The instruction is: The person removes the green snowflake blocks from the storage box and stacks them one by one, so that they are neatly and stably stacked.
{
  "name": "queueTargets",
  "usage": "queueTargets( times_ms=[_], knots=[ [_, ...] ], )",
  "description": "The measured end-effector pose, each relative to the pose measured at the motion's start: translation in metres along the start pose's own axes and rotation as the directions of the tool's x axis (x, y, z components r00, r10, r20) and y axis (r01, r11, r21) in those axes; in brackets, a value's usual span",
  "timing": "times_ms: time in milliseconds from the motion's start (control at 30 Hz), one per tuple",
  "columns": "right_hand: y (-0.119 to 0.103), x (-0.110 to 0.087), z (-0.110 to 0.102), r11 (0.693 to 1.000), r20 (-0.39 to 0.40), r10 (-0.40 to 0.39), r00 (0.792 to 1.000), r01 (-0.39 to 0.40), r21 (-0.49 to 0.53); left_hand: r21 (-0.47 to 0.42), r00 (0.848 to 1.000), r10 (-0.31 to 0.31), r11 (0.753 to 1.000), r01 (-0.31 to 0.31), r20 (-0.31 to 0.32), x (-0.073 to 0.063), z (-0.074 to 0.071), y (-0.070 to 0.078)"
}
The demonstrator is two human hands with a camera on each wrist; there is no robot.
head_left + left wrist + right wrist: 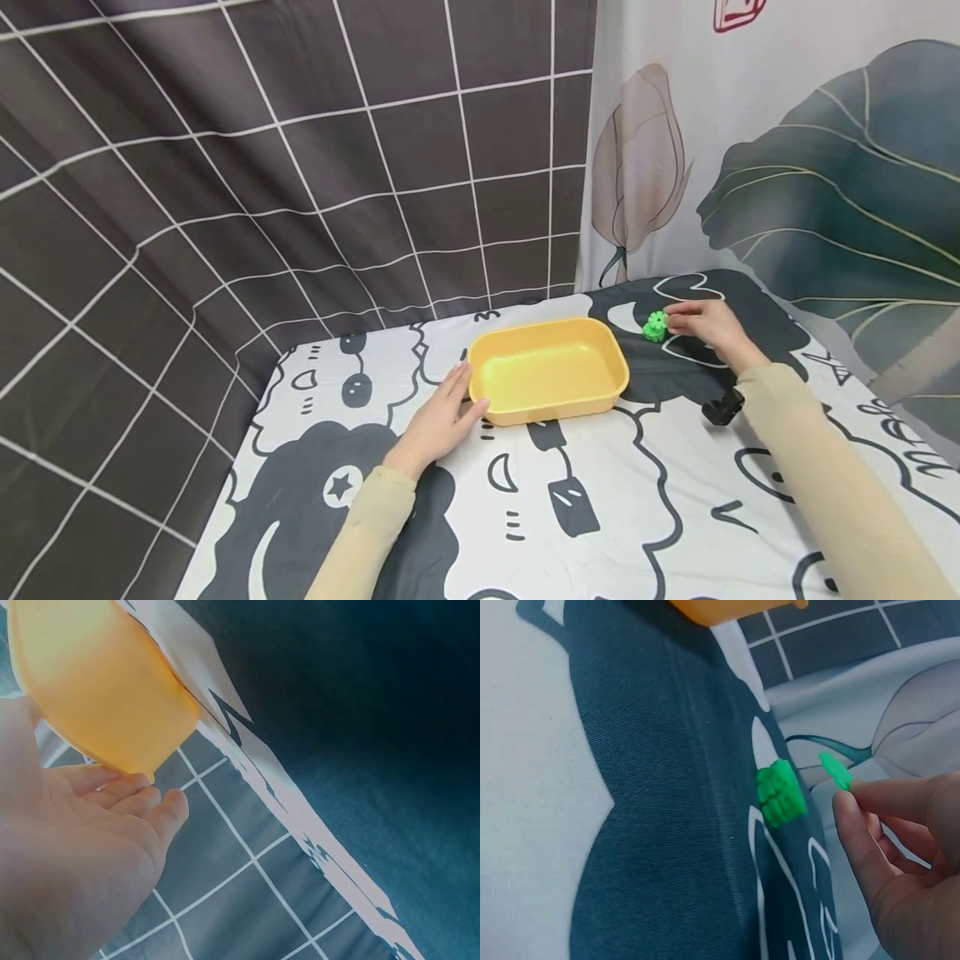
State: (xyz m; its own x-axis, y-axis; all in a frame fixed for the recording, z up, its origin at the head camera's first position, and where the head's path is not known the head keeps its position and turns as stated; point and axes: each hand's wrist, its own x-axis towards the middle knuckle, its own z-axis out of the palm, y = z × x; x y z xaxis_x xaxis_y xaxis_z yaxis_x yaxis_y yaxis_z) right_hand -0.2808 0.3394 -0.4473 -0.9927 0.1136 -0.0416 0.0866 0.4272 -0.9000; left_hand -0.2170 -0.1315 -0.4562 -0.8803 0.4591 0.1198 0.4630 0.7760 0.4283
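Just above a small stack of green toothed discs (pixel 781 793), my right hand (pixel 712 327) pinches one thin green toothed disc (pixel 835 771) between thumb and forefinger. In the head view the held disc overlaps the stack, which sits on the dark patch of the printed cloth. A yellow rectangular plastic basin (pixel 551 410) stands to the left of the stack, and its inside shows bare. My left hand (pixel 442 421) rests against the basin's left end, its fingers extended along the rim and the thumb at the near corner.
A black-and-white cartoon cloth (pixel 480 492) covers the table. Behind it hangs a dark grid-patterned curtain (pixel 390 158), with a pale leaf-and-flower curtain (pixel 675 150) at the right. A black wrist mount (pixel 723 408) sits at my right sleeve.
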Motion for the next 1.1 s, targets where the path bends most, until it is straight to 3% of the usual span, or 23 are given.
queueTargets(
  times_ms=[1100],
  knots=[
    [0.007,0.011,0.007,0.999,0.020,0.037,0.999,-0.037,-0.006,-0.003,1.000,0.012,1.000,-0.012,-0.007,-0.001,0.000,-0.001]
  ],
)
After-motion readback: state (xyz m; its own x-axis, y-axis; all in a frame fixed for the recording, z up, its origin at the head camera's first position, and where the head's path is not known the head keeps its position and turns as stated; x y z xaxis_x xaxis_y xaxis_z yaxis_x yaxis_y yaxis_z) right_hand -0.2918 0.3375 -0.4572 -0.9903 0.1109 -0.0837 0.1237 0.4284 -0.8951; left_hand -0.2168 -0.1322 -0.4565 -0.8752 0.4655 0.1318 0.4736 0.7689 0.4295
